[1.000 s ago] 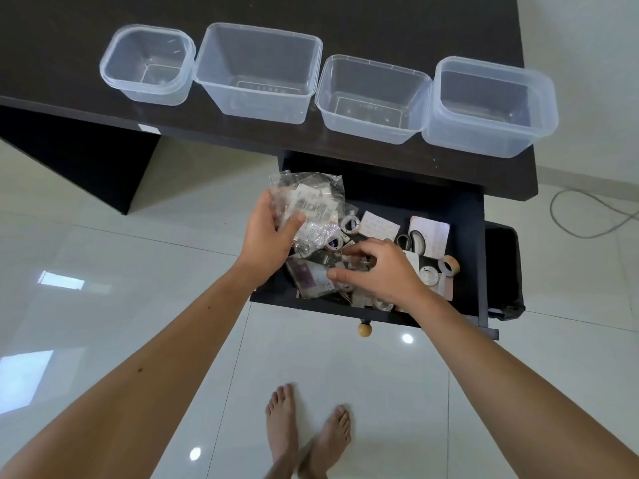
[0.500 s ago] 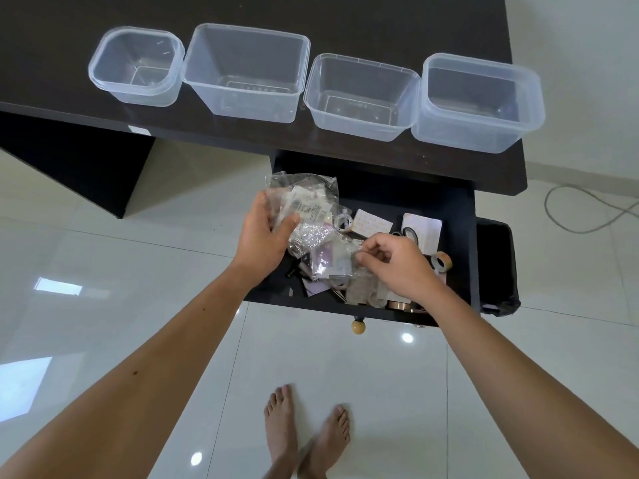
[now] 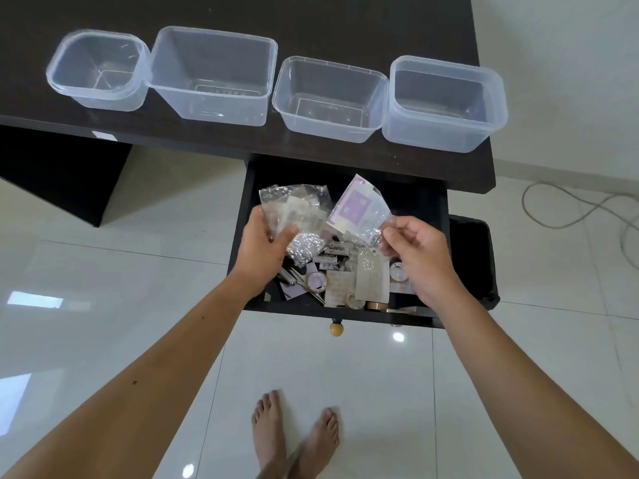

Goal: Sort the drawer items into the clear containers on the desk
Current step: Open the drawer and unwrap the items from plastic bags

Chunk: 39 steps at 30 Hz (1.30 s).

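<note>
The open dark drawer (image 3: pixel 408 198) under the desk holds batteries (image 3: pixel 333 250), tape rolls (image 3: pixel 356 300), paper cards and small packets. My left hand (image 3: pixel 264 248) grips a bundle of crinkled clear plastic bags (image 3: pixel 297 212) above the drawer's left side. My right hand (image 3: pixel 416 261) pinches a clear packet with a purple card (image 3: pixel 358 210) by its lower corner, lifted above the drawer. Several empty clear containers stand in a row on the desk: a small square one (image 3: pixel 95 69), a large one (image 3: pixel 212 76), a medium one (image 3: pixel 328 98) and a right one (image 3: pixel 446 102).
The dark desk (image 3: pixel 345 22) ends at the right just past the last container. A black bin (image 3: pixel 475 264) stands right of the drawer. A grey cable (image 3: pixel 581 209) lies on the white tiled floor. My bare feet (image 3: pixel 294 440) stand below the drawer's wooden knob (image 3: pixel 336 329).
My right hand has pulled the purple-card packet out of the drawer pile and raised it. My left hand keeps its hold on the plastic bags, nearly still.
</note>
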Motion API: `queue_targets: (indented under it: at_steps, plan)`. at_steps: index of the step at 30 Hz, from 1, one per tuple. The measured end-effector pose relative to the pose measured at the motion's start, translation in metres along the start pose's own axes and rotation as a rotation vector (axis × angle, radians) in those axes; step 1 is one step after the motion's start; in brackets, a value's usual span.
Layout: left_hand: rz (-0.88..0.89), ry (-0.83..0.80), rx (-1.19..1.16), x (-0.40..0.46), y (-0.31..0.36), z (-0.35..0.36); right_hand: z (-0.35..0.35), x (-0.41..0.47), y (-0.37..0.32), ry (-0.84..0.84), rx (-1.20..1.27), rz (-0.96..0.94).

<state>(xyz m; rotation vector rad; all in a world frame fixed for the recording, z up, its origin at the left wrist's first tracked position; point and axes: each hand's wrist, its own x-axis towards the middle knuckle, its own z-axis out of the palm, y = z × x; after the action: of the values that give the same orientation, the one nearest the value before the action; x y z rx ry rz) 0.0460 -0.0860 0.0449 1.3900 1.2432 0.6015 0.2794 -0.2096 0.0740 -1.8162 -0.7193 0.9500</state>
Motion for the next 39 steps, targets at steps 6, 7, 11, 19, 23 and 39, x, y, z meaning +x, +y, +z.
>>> queue_targets:
  at_steps: [6, 7, 11, 19, 23, 39]
  plan:
    - [-0.043, -0.255, -0.133, -0.012, 0.007, 0.02, 0.018, 0.002, 0.007, 0.016, -0.032, 0.022]
    - [-0.057, -0.274, -0.16, -0.011, 0.008, 0.023, 0.019, 0.001, 0.008, 0.012, -0.051, 0.022]
    - [-0.07, -0.33, -0.15, -0.013, 0.013, 0.034, 0.02, -0.001, 0.01, -0.013, -0.144, -0.003]
    - [-0.094, -0.29, -0.131, -0.012, 0.009, 0.04, 0.026, -0.001, 0.008, -0.061, -0.3, -0.083]
    - [-0.111, -0.176, -0.166, -0.008, 0.006, 0.037, 0.023, 0.002, 0.005, -0.135, -0.303, -0.116]
    - [-0.033, 0.042, -0.192, 0.003, -0.009, 0.007, 0.002, 0.019, 0.038, -0.272, -0.892, -0.064]
